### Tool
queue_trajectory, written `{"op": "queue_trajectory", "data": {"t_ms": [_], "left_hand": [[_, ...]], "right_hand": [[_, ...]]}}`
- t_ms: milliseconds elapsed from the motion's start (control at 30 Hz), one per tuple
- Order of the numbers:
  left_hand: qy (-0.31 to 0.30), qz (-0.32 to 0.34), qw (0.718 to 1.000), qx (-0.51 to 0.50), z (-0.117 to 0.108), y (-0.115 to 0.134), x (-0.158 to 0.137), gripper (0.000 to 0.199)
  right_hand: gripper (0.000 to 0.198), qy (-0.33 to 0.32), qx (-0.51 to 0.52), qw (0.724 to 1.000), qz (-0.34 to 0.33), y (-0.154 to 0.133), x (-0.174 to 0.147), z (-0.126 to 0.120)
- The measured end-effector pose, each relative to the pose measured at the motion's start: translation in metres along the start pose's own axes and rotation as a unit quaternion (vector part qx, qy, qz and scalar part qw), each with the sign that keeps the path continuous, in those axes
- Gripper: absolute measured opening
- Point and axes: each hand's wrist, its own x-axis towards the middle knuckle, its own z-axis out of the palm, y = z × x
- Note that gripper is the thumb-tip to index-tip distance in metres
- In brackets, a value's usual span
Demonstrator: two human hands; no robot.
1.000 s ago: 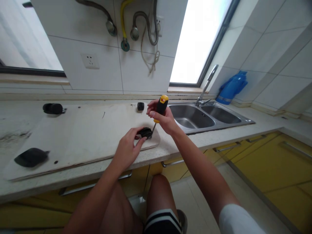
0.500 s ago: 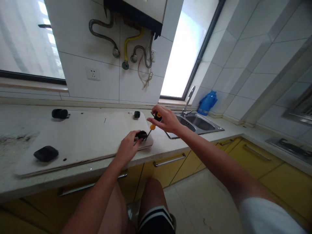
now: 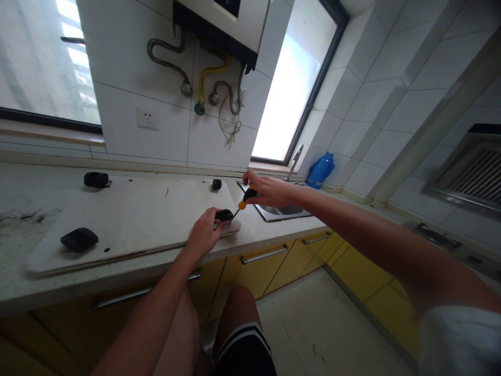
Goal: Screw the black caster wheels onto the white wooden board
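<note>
A white board (image 3: 156,216) with rounded corners lies on the counter, black feet standing up near its corners. My left hand (image 3: 204,232) is closed on the black foot (image 3: 224,214) at the near right corner, fingers and thumb on either side of it. In my right hand (image 3: 266,190) is a screwdriver (image 3: 242,204) with a black and yellow handle. Its shaft slants down to the left and its tip meets the base of that foot; the screw itself is too small to make out. Another black foot (image 3: 216,184) stands at the far right corner.
Two more black feet, one near (image 3: 79,239) and one far (image 3: 96,179), sit at the board's left end. Right of the board is a steel sink (image 3: 270,213) with a tap (image 3: 296,159) and a blue jug (image 3: 320,171). A water heater (image 3: 223,26) hangs above.
The view has shifted and tilted a little. My right hand has turned with the screwdriver, which leans further over to the right. My left hand keeps its hold on the foot.
</note>
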Motion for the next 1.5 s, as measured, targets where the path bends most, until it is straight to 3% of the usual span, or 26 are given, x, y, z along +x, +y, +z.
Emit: {"op": "queue_trajectory", "data": {"t_ms": [167, 300, 467, 633, 767, 933, 1033, 1167, 1333, 1500], "left_hand": [[-0.009, -0.001, 1.0, 0.002, -0.001, 0.001, 0.0, 0.021], [-0.011, -0.002, 1.0, 0.007, 0.0, 0.001, 0.0, 0.02], [-0.012, -0.002, 1.0, 0.012, -0.001, 0.002, 0.0, 0.021], [-0.007, 0.004, 1.0, 0.011, 0.001, 0.0, 0.0, 0.02], [-0.007, 0.006, 1.0, 0.011, 0.002, -0.001, 0.0, 0.021], [-0.007, 0.004, 1.0, 0.008, 0.002, -0.001, 0.0, 0.021], [-0.012, 0.001, 1.0, 0.013, 0.001, 0.0, -0.001, 0.022], [-0.015, 0.004, 1.0, 0.017, 0.0, 0.001, -0.001, 0.021], [-0.005, 0.015, 0.999, 0.033, 0.002, -0.001, 0.001, 0.024], [-0.004, 0.012, 0.998, 0.06, 0.004, -0.004, 0.002, 0.033]], "right_hand": [[0.04, 0.023, -0.021, 0.996, 0.082, -0.007, 0.003, -0.002], [0.04, -0.031, 0.008, 0.998, 0.058, -0.008, 0.002, -0.008], [0.047, 0.007, -0.022, 0.994, 0.11, -0.005, 0.004, -0.005], [0.044, -0.023, -0.008, 0.997, 0.08, -0.003, 0.006, -0.005], [0.049, -0.002, -0.029, 0.993, 0.118, 0.001, 0.009, -0.007], [0.045, -0.041, 0.001, 0.995, 0.089, 0.011, 0.014, -0.008], [0.048, -0.024, -0.019, 0.993, 0.113, 0.016, 0.016, -0.007], [0.046, -0.057, -0.001, 0.993, 0.105, 0.02, 0.013, -0.011], [0.044, -0.055, 0.013, 0.994, 0.089, 0.016, 0.014, -0.012], [0.055, -0.049, 0.007, 0.995, 0.089, 0.009, 0.017, -0.011]]}}
